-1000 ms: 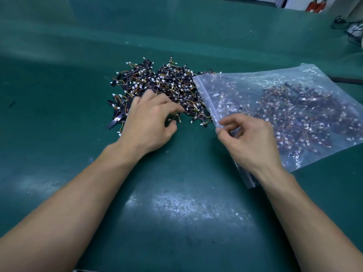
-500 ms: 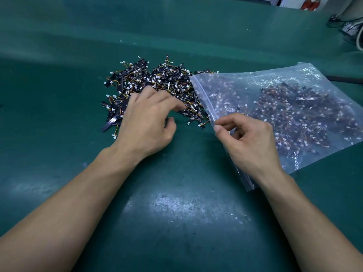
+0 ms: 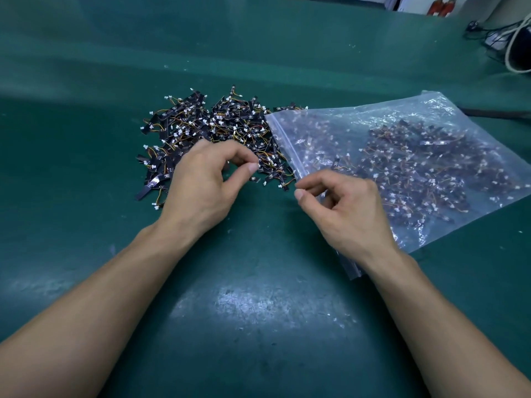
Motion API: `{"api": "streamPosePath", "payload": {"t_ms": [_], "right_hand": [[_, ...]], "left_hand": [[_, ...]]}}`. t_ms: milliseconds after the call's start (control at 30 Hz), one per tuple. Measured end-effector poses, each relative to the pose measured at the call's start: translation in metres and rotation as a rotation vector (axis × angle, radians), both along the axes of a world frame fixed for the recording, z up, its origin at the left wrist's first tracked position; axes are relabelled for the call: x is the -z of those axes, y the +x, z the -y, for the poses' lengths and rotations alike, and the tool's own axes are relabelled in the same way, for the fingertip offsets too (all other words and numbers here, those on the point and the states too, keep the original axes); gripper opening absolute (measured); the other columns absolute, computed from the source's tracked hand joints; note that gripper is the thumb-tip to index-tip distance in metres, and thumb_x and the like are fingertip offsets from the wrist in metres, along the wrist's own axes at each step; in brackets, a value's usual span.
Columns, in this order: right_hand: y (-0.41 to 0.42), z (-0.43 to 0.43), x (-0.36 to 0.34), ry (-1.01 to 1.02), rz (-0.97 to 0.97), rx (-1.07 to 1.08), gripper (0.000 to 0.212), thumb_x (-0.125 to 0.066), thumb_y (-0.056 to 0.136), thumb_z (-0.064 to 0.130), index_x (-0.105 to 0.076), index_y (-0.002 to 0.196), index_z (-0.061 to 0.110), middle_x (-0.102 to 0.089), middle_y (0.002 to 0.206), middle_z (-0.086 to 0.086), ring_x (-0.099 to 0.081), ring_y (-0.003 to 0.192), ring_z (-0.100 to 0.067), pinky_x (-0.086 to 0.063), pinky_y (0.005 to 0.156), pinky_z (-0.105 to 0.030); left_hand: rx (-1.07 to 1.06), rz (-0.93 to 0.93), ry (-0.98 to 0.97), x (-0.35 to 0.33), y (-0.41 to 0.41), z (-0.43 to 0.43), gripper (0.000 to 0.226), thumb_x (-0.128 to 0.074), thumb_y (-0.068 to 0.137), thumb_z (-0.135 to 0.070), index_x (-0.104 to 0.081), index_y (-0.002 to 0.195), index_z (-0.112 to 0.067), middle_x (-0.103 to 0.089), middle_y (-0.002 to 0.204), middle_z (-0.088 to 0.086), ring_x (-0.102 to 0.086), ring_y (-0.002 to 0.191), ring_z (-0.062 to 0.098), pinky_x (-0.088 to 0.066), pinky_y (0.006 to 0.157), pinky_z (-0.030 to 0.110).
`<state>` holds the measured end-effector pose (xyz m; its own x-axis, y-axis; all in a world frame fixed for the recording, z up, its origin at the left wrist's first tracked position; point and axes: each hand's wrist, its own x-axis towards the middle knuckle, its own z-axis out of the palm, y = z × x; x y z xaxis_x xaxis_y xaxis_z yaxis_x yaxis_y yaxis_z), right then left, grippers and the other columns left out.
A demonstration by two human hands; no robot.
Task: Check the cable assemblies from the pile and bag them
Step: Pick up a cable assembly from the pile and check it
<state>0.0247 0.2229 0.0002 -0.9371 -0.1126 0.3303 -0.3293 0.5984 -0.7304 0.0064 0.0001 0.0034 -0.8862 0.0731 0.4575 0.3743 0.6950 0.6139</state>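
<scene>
Head view: a green tabletop fills the scene. A pile of cable assemblies, black strips with coloured wires and white plugs, lies at 11 o'clock from centre. The left hand sits at the pile's 5 o'clock edge. Its grip is nearly closed, thumb and forefinger tips almost meeting; I cannot tell whether they hold a piece. At 2 o'clock a clear plastic bag touches the pile, with bagged assemblies inside. The right hand has its grip pinched on the bag's open edge, at the bag's 8 o'clock side.

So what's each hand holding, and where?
Right hand pinches the bag's open edge; left hand pinches at the pile; whether it holds anything cannot be told.
</scene>
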Motion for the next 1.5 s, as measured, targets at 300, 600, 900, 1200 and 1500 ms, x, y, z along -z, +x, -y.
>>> {"api": "streamPosePath", "payload": {"t_ms": [300, 600, 900, 1200, 1500], "right_hand": [[0.007, 0.008, -0.004, -0.083, 0.095, -0.198, 0.025, -0.065, 0.091, 0.048, -0.076, 0.089, 0.025, -0.07, 0.071, 0.018, -0.043, 0.047, -0.004, -0.035, 0.05, -0.015], [0.007, 0.01, -0.004, -0.179, 0.106, -0.176, 0.017, -0.065, 0.091, 0.023, -0.073, 0.076, 0.024, -0.069, 0.062, 0.013, -0.04, 0.044, -0.002, -0.031, 0.048, -0.011], [0.006, 0.011, -0.006, -0.263, 0.114, -0.125, 0.016, -0.065, 0.088, 0.021, -0.07, 0.073, 0.027, -0.068, 0.061, 0.009, -0.043, 0.046, 0.0, -0.033, 0.048, -0.011], [0.007, 0.011, -0.007, -0.257, 0.131, -0.142, 0.012, -0.066, 0.089, 0.028, -0.073, 0.079, 0.027, -0.07, 0.064, 0.008, -0.049, 0.051, -0.006, -0.038, 0.052, -0.016], [0.008, 0.01, -0.006, -0.204, 0.121, -0.176, 0.014, -0.066, 0.092, 0.028, -0.074, 0.081, 0.026, -0.069, 0.064, 0.011, -0.046, 0.05, -0.002, -0.037, 0.052, -0.014]], "left_hand": [[0.242, -0.044, 0.158, 0.0, 0.012, -0.019, 0.003, -0.078, 0.088, -0.016, -0.076, 0.09, -0.016, -0.072, 0.082, -0.008, -0.064, 0.075, 0.01, -0.047, 0.068, 0.017], [0.258, 0.094, 0.328, 0.005, 0.013, -0.019, 0.016, -0.065, 0.089, -0.039, -0.064, 0.103, -0.032, -0.068, 0.082, -0.011, -0.061, 0.07, 0.024, -0.05, 0.065, 0.036], [0.358, 0.162, 0.144, 0.007, 0.012, -0.014, 0.012, -0.064, 0.092, -0.024, -0.073, 0.086, -0.019, -0.071, 0.074, -0.008, -0.062, 0.069, 0.01, -0.043, 0.066, 0.022], [0.36, 0.11, 0.139, 0.003, 0.011, -0.012, 0.01, -0.069, 0.091, -0.024, -0.07, 0.081, -0.024, -0.069, 0.07, -0.012, -0.059, 0.065, 0.003, -0.04, 0.064, 0.016], [0.353, 0.109, 0.161, 0.004, 0.01, -0.01, 0.009, -0.07, 0.089, -0.028, -0.07, 0.08, -0.032, -0.07, 0.07, -0.012, -0.061, 0.065, 0.008, -0.045, 0.062, 0.025]]}}
